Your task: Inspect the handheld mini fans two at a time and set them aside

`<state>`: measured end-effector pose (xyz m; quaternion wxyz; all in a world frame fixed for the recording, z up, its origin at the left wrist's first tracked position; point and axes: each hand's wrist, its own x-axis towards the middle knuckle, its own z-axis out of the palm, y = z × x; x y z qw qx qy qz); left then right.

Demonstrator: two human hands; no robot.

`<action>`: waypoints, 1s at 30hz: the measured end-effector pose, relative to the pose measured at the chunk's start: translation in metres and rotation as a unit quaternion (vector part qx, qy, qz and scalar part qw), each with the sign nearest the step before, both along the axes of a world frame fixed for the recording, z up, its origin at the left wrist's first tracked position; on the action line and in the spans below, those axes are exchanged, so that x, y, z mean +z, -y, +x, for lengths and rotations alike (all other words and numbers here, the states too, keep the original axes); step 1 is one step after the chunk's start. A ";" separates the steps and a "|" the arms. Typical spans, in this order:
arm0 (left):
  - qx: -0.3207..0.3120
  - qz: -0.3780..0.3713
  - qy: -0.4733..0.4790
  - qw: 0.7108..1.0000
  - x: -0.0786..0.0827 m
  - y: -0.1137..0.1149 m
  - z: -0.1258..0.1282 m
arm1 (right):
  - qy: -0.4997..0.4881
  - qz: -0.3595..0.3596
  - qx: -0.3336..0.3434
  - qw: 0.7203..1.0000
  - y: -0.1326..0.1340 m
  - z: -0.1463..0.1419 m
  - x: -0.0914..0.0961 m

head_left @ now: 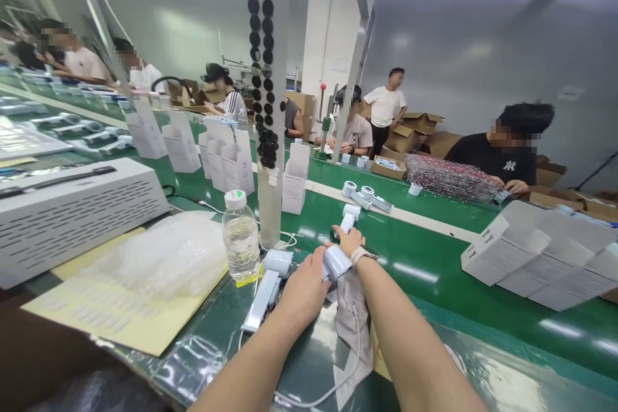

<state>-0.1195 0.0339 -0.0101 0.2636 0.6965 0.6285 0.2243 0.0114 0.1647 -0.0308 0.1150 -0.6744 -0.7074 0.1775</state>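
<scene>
My left hand (pixel 305 286) is closed around the head of a pale blue handheld device (pixel 337 261) just above the green belt (pixel 425 270). My right hand (pixel 348 239) reaches past it with a watch on its wrist, fingers curled on a second white device (pixel 348 219) standing on the belt. A third device of the same kind (pixel 267 286) lies flat to the left of my left hand, beside a clear water bottle (pixel 240 236). A white cable (pixel 355 360) and a grey cloth (pixel 351 309) lie under my forearms.
A metal post with black discs (pixel 268 96) rises behind the bottle. White cartons (pixel 541 251) lie on the right, others stand (pixel 226 158) across the belt. A white vented machine (pixel 72 212), plastic bags (pixel 164 254) and a yellow sheet sit left. Several people work along the line.
</scene>
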 end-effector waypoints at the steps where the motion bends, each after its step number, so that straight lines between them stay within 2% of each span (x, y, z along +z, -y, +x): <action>1: 0.021 0.019 0.071 0.997 -0.003 -0.002 0.002 | -0.015 -0.003 0.009 1.000 -0.002 0.000 0.006; 3: 0.066 0.039 0.231 0.970 -0.008 -0.005 0.007 | -0.059 -0.007 0.033 0.998 0.000 0.007 0.018; 4: 0.088 0.031 0.326 0.941 -0.010 -0.006 0.010 | -0.086 -0.005 0.046 0.995 0.005 0.013 0.023; 7: 0.121 -0.033 0.576 0.808 -0.015 -0.009 0.017 | -0.167 0.009 0.077 0.983 0.040 0.031 0.035; 9: 0.102 -0.085 0.673 0.727 -0.015 -0.009 0.020 | -0.199 0.013 0.091 0.976 0.076 0.040 0.040; 11: 0.055 -0.141 0.726 0.671 -0.012 -0.007 0.021 | -0.201 0.034 0.126 0.971 0.116 0.046 0.044; 13: -0.008 -0.191 0.761 0.620 -0.009 -0.002 0.022 | -0.173 0.083 0.173 0.966 0.150 0.049 0.048; 16: -0.080 -0.212 0.766 0.602 -0.005 0.008 0.024 | -0.134 0.148 0.214 0.956 0.182 0.056 0.053; 19: -0.102 -0.204 0.771 0.594 -0.006 0.013 0.025 | -0.180 0.134 0.207 0.952 0.190 0.065 0.052; 21: -0.088 -0.191 0.778 0.592 -0.010 0.011 0.024 | -0.172 0.105 0.123 0.972 0.185 0.068 0.044; 24: -0.032 -0.165 0.779 0.604 -0.014 0.005 0.023 | -0.066 0.062 -0.024 0.996 0.173 0.059 0.021; 27: 0.001 -0.152 0.777 0.610 -0.013 0.002 0.023 | -0.011 0.036 -0.042 0.998 0.166 0.041 0.000; 30: -0.017 -0.147 0.780 0.608 -0.008 0.003 0.021 | 0.015 0.029 -0.045 0.998 0.168 0.030 -0.008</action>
